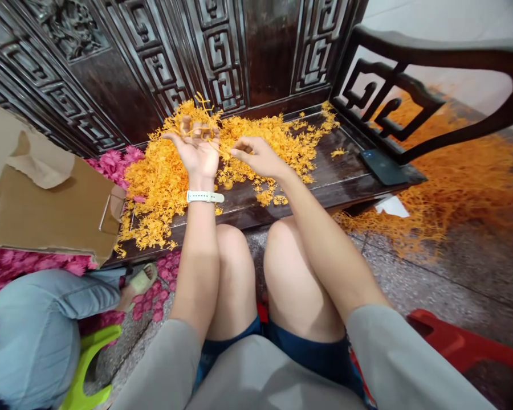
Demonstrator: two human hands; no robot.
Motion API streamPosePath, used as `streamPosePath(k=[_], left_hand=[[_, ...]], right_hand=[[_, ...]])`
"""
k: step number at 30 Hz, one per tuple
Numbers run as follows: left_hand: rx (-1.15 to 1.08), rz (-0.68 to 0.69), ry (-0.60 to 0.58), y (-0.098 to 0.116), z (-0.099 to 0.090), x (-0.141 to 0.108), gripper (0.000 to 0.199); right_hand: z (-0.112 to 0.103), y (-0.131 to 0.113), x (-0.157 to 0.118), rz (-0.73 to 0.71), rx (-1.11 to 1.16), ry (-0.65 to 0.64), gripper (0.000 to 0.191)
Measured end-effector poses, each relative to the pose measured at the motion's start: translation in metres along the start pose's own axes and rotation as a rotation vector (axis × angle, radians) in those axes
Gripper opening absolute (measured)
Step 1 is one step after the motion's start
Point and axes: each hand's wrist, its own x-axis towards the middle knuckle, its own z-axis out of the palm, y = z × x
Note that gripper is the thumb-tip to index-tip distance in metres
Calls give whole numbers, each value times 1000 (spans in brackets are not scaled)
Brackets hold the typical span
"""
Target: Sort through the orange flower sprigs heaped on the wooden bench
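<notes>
Dark carved wooden bench seat as the surface (325, 182), backed by fretwork panels (214, 51) and flanked by a curved armrest (410, 62) at right; speckled stone floor (431, 273) below, pale wall beyond. No readable writing or brand marks anywhere. Heaped across the surface, a pile of orange plastic flower pieces (162, 176), with a second, larger spread of the same orange pieces (461, 182) on the floor past the armrest. Left hand (198, 149), white watch band (204, 197) on the wrist, raised palm-up just above the pile, fingers curled around a small tangle of orange sprigs (199, 130). Right hand (256, 156) just beside it, thumb and forefinger pressed together, pinching at an orange strand. Dark phone (382, 166) lying flat near the surface's right edge, a white scrap (392, 206) beneath. Pink flower pieces (115, 162) at left, behind a torn cardboard box (47, 205). Another person's grey-blue sleeve (38, 319) low left, on a green stool (88, 364); red stool (461, 341) at right.
</notes>
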Motion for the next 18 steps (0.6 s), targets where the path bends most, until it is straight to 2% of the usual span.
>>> streamPosePath(k=[5,8,11,14,18], left_hand=[[65,46,-83,-5,-4,0,58],[45,50,-82,-6,-5,0,62],[41,34,-76,-5,-6,0,66],[137,39,-80,-4,-11,2,67],[382,179,-198,-9,-22,10,71]], right_hand=[[2,-5,-1,55,134,-20,53],[3,-8,-1,49,128,-24,50],[2,-8,1,59,132,71,44],[0,-7,4,60,184,168,43],[-6,1,8,1,209,313,51]])
